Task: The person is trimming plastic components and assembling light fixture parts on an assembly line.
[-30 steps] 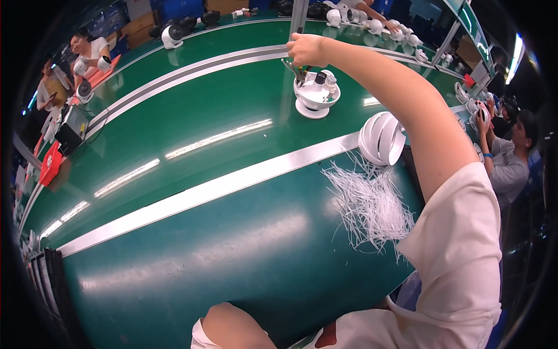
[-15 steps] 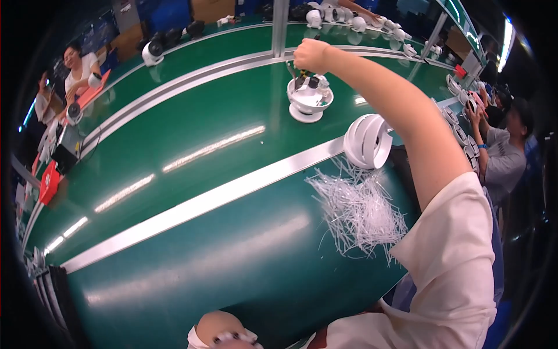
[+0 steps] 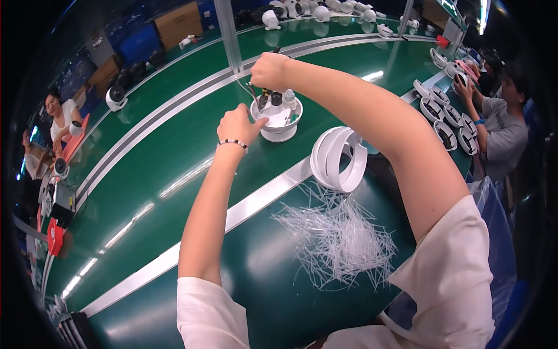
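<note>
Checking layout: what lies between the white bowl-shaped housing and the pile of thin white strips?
In the head view, a stack of white rings stands between the housing and the strips, on the green belt.

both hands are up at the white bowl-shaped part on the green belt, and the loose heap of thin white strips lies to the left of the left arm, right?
Not quite. Both the left hand and the right hand are at the white bowl-shaped part on the green belt, but the heap of thin white strips lies between the two arms, to the right of the left arm. The head view shows this.
</note>
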The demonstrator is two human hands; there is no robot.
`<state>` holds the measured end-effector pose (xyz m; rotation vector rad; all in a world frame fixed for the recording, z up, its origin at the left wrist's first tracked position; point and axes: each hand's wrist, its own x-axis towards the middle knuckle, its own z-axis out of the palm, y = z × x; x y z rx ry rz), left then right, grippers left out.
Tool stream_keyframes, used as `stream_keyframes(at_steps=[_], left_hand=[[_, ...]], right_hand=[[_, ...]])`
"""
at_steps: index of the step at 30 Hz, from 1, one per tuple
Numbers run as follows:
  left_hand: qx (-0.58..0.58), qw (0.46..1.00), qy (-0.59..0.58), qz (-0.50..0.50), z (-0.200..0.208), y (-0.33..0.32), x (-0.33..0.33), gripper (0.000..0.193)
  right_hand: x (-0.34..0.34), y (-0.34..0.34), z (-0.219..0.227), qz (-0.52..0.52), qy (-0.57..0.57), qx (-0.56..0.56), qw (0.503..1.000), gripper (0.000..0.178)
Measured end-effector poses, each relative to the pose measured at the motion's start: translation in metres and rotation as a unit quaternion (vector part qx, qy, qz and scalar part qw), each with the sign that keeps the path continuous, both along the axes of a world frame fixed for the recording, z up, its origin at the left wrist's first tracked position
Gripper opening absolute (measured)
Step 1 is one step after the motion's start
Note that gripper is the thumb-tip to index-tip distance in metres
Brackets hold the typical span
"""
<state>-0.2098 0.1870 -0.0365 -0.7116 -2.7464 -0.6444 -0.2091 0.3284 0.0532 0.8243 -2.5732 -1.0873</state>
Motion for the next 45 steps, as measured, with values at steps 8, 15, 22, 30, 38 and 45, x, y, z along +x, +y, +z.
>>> stream_keyframes(at_steps=[8,15,22,30,38,45], left_hand=[[0.046,0.998,0.040,-0.033,0.000,0.028,-0.042,0.018],[0.030,0.997,0.057,-0.048,0.006,0.050,-0.044,0.015],[0.052,0.996,0.074,-0.007,0.017,0.056,-0.044,0.016],[0.280,0.916,0.027,-0.286,0.015,-0.005,0.092,0.008],[0.321,0.855,0.181,-0.366,0.089,-0.118,0.237,0.026],[0.643,0.578,0.412,-0.288,0.134,-0.168,0.318,0.072]], right_hand=[[-0.009,0.022,0.002,-0.047,-0.031,-0.005,0.998,0.022],[-0.010,0.027,-0.005,-0.103,-0.048,-0.017,0.993,0.027],[0.000,0.054,0.000,-0.086,-0.022,-0.056,0.995,0.027],[0.054,0.067,0.064,-0.102,0.085,-0.107,0.985,0.024],[0.256,0.009,0.054,0.063,0.046,-0.185,0.980,0.024],[0.375,-0.023,0.001,0.032,-0.248,-0.226,0.941,0.036]])
